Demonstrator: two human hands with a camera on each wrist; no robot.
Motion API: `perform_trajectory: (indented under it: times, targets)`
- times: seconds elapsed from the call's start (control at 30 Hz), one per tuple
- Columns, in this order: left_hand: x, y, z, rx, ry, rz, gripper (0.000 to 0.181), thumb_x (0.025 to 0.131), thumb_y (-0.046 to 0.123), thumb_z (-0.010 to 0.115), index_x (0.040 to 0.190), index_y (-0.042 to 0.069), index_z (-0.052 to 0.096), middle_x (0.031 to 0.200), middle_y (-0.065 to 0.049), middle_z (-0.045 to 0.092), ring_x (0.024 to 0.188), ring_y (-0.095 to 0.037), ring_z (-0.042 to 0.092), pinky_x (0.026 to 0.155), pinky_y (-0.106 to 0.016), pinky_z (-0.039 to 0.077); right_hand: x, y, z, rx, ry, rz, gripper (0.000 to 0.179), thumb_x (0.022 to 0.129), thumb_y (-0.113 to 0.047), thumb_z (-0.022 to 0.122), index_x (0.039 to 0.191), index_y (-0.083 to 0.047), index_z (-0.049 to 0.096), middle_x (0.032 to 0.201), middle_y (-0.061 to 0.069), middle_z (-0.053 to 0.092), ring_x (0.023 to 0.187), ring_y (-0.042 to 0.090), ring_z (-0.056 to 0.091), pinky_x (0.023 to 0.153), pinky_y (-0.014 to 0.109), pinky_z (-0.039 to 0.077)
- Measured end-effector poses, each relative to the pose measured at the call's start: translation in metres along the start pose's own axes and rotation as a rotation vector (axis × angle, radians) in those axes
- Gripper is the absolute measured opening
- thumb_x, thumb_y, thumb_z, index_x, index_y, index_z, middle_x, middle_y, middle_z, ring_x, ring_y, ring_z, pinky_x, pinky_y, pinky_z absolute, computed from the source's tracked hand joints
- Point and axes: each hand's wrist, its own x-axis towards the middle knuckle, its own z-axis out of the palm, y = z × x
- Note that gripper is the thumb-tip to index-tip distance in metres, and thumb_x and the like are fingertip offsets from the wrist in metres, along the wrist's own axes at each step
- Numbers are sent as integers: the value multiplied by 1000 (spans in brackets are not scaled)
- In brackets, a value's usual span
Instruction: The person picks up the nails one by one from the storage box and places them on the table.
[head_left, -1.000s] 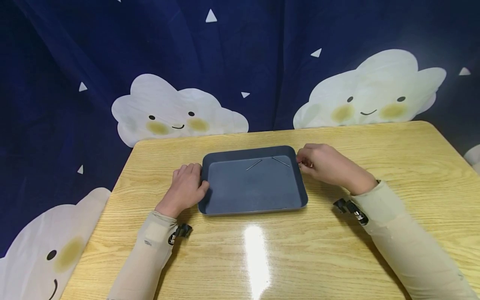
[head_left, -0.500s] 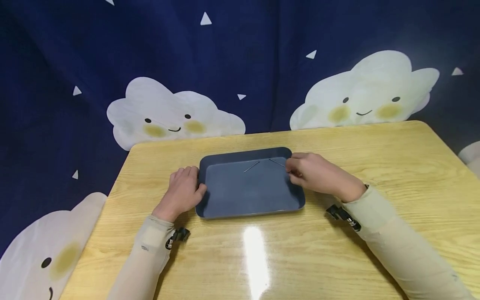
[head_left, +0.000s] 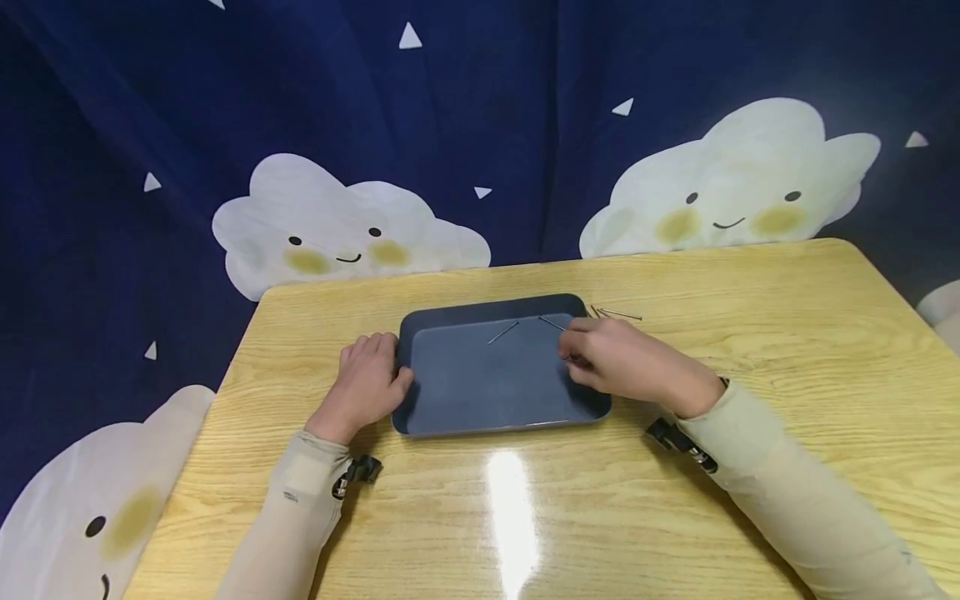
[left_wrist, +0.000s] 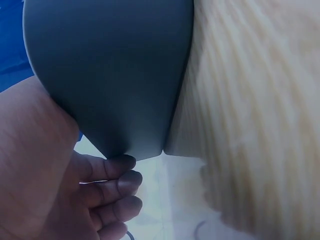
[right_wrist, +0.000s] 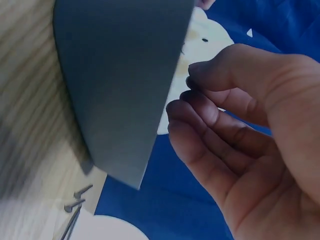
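Observation:
A dark grey rectangular tray (head_left: 487,379) lies on the wooden table. My left hand (head_left: 363,387) grips its left wall, with the thumb over the rim and the fingers along the outside. My right hand (head_left: 615,358) is over the tray's right rim, thumb and fingertips pinched together on what seems to be a nail, mostly hidden by the fingers. Inside the tray lie a slanted nail (head_left: 503,332) and, partly covered by that hand, another nail (head_left: 552,322). In the right wrist view, the right hand (right_wrist: 245,130) is beside the tray wall (right_wrist: 120,90).
Several loose nails (head_left: 619,314) lie on the table just outside the tray's far right corner. Wooden tabletop (head_left: 787,333) extends right and in front of the tray. Behind the table's far edge hangs a dark blue curtain (head_left: 525,125) with cloud prints.
My right hand has moved leftward and slightly nearer, from beside the tray to over its right rim, uncovering the nails outside. The left hand stays on the tray.

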Motion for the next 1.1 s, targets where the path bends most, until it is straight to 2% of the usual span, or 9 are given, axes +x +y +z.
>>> perform_trajectory:
  times: [0.33, 0.53, 0.67, 1.1]
  targets:
    - [0, -1, 3, -9, 0, -2, 38, 102, 28, 55, 125, -2, 56, 111, -17, 60, 97, -34, 47, 92, -52, 34, 1, -15, 14, 4, -49, -71, 10, 90, -9, 75, 87, -13, 66, 83, -3, 60, 71, 6, 57, 66, 25, 52]
    - [-2, -1, 6, -6, 4, 0, 37, 101, 28, 55, 124, -2, 56, 111, -17, 60, 98, -35, 48, 91, -51, 34, 1, -21, 20, 22, -81, -87, 11, 90, -9, 75, 87, -14, 66, 83, -4, 59, 70, 5, 57, 65, 23, 51]
    - [-2, -1, 7, 0, 8, 0, 36, 101, 27, 55, 122, -1, 56, 109, -16, 60, 99, -35, 49, 90, -51, 35, 1, -25, 24, 42, -95, -104, 8, 90, -7, 75, 89, -13, 69, 85, -3, 61, 73, 7, 62, 67, 24, 54]
    - [0, -2, 2, 4, 27, 4, 32, 101, 27, 56, 118, 0, 56, 105, -15, 59, 94, -33, 48, 88, -49, 35, 7, -30, 35, 88, -119, -152, 8, 90, -6, 76, 95, -12, 73, 89, -2, 67, 82, 12, 71, 72, 24, 59]
